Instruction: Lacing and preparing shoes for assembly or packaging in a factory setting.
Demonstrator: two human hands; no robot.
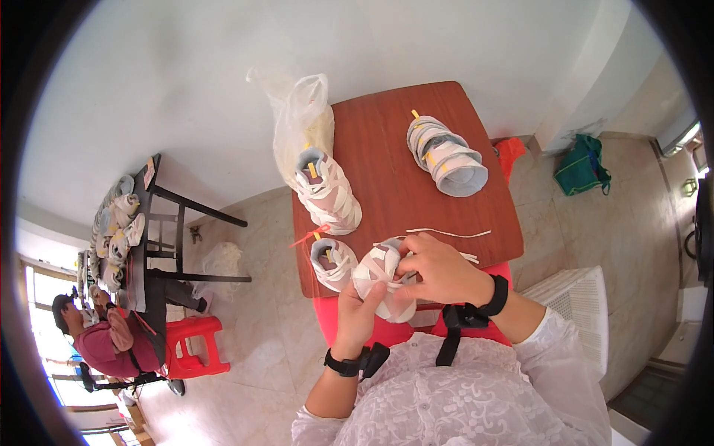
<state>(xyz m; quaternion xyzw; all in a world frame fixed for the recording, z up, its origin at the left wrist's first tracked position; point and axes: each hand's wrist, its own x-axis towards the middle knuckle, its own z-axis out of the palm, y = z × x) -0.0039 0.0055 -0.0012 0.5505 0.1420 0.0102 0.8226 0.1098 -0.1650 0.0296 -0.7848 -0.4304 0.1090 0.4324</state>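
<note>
Holding a pink-and-white fabric sneaker [383,286] in both hands.
Our left hand [359,308] cups it; right hand [439,271] pinches its lace; long axis runs table-to-body, direction unclear.

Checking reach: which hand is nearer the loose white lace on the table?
Right. The right hand sits just below the lace; the left hand is lower and further left, under the held shoe.

A small home shoe workshop: sneakers [445,156] on a wooden table [387,141], more shoes [115,223] along a second bench.
</note>
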